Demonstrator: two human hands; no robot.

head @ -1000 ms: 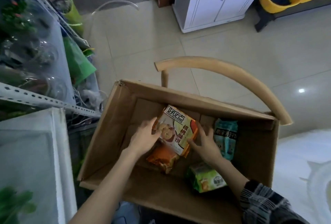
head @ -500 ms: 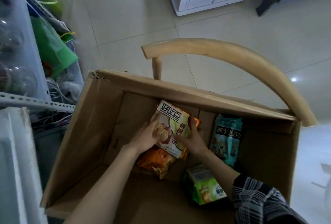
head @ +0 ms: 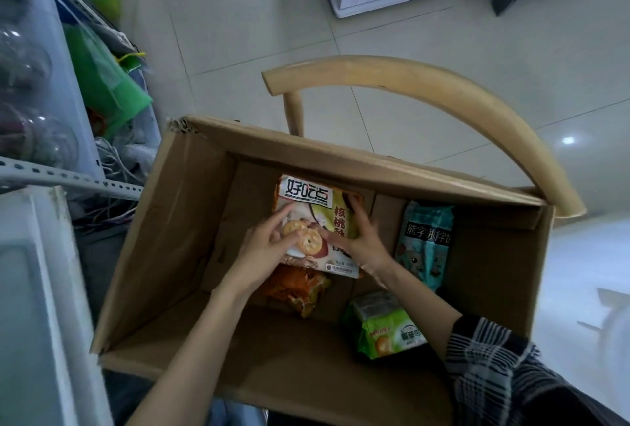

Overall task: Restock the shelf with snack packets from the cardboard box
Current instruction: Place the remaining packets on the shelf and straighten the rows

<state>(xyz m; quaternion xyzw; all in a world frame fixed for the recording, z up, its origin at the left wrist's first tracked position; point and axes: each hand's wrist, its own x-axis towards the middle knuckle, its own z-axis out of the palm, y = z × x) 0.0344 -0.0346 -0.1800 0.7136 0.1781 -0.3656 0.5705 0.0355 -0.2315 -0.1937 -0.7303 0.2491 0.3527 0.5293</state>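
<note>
Two hands are working inside the open brown cardboard box (head: 184,221). The left hand (head: 269,248) and right hand (head: 361,241) are both gripping the white-and-yellow plastic biscuit packet (head: 317,207), one on each side. The fingers are curling over its printed face and the thumbs are hidden.

The packet is sitting tilted up between the two hands near the box's far wall, overlapping the crumpled orange foil snack packet (head: 300,289). Whether it is resting on the orange one or hanging just clear of it, cannot tell.

Handling, as a judgement:
- It is likely light, with slick, crinkly film that can slip in the fingers.
- The biscuits inside are probably brittle, so squeezing the middle is risking breakage.
- The better hold is looking like the side edges or end seams, firm but not crushing.

The teal bear-print snack packet (head: 426,241) is leaning against the far wall just beside the right hand. The green snack packet (head: 388,326) is lying near the right forearm.

The box is standing on a curved-back wooden chair (head: 443,84). The grey perforated metal shelf (head: 68,178) is off to the left, well apart from the packet.
</note>
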